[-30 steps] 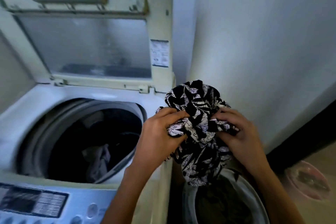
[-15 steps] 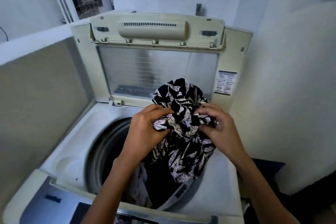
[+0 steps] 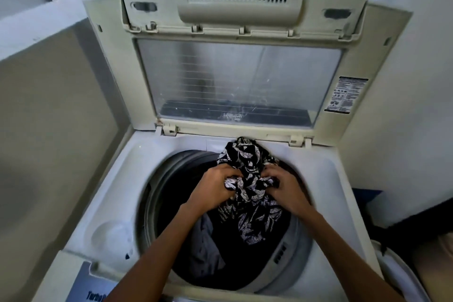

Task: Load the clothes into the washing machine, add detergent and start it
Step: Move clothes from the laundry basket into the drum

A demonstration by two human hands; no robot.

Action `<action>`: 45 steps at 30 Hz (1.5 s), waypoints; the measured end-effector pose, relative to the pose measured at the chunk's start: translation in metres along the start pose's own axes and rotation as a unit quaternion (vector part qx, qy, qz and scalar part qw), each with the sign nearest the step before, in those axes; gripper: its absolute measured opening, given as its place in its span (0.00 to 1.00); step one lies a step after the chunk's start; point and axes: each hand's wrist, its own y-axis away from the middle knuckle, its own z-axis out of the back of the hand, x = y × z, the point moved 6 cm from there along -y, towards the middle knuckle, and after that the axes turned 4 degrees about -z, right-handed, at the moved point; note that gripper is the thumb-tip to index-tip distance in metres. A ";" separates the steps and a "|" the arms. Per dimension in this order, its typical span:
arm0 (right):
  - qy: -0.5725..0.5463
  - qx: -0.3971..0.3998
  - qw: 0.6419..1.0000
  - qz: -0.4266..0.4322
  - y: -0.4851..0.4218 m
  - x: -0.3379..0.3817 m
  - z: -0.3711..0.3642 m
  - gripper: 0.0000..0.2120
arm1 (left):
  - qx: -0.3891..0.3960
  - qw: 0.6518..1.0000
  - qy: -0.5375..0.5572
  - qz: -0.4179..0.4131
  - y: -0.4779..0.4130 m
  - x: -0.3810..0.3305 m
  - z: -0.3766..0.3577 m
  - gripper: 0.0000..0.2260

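Clothes: black-and-white patterned garment (image 3: 247, 186) bunched between both hands, left hand (image 3: 215, 189) gripping at its 9 o'clock, right hand (image 3: 285, 190) at 3, over the washing machine (image 3: 117, 179) drum opening (image 3: 157, 186). Grey cloth (image 3: 204, 245) lies inside at 7 o'clock; lid (image 3: 240, 56) stands upright at 12.

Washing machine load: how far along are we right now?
Done: the lid is up and a grey garment already lies in the drum. In hand: left hand and right hand both grip a black-and-white patterned garment over the opening. Left: release it, add detergent, start; no detergent is in view.
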 end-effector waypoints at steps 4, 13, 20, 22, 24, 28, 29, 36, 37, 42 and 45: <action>0.079 0.100 0.991 -0.039 -0.009 -0.029 -0.029 0.14 | 0.154 0.987 -0.034 0.030 -0.005 0.028 -0.035 0.23; 0.128 0.169 0.973 -0.094 -0.004 -0.047 -0.051 0.23 | 0.338 0.934 -0.103 0.048 0.019 0.058 -0.063 0.47; 0.138 0.163 0.975 -0.060 0.007 -0.041 -0.049 0.26 | 0.316 0.942 -0.109 0.030 0.017 0.045 -0.058 0.46; 0.147 0.155 0.976 -0.047 0.010 -0.037 -0.044 0.27 | 0.314 0.942 -0.113 0.028 0.018 0.040 -0.058 0.46; 0.147 0.144 0.978 -0.040 0.013 -0.033 -0.038 0.27 | 0.307 0.944 -0.120 0.021 0.017 0.033 -0.057 0.46; 0.144 0.123 0.982 -0.018 0.023 -0.026 -0.025 0.29 | 0.288 0.948 -0.138 0.000 0.014 0.010 -0.056 0.46; 0.143 0.116 0.983 -0.014 0.027 -0.025 -0.021 0.29 | 0.282 0.949 -0.140 -0.006 0.013 0.003 -0.056 0.46; 0.203 0.039 0.978 0.030 0.067 -0.020 0.038 0.29 | 0.170 0.969 -0.171 -0.050 -0.008 -0.065 -0.060 0.39; 0.210 0.021 0.977 0.032 0.075 -0.020 0.053 0.29 | 0.153 0.971 -0.175 -0.061 -0.012 -0.079 -0.064 0.38; 0.208 -0.030 0.977 -0.038 0.108 -0.054 0.122 0.30 | 0.109 0.976 -0.156 -0.107 -0.032 -0.155 -0.096 0.37; 0.206 -0.035 0.976 -0.057 0.129 -0.086 0.154 0.29 | 0.111 0.976 -0.137 -0.126 -0.044 -0.199 -0.127 0.37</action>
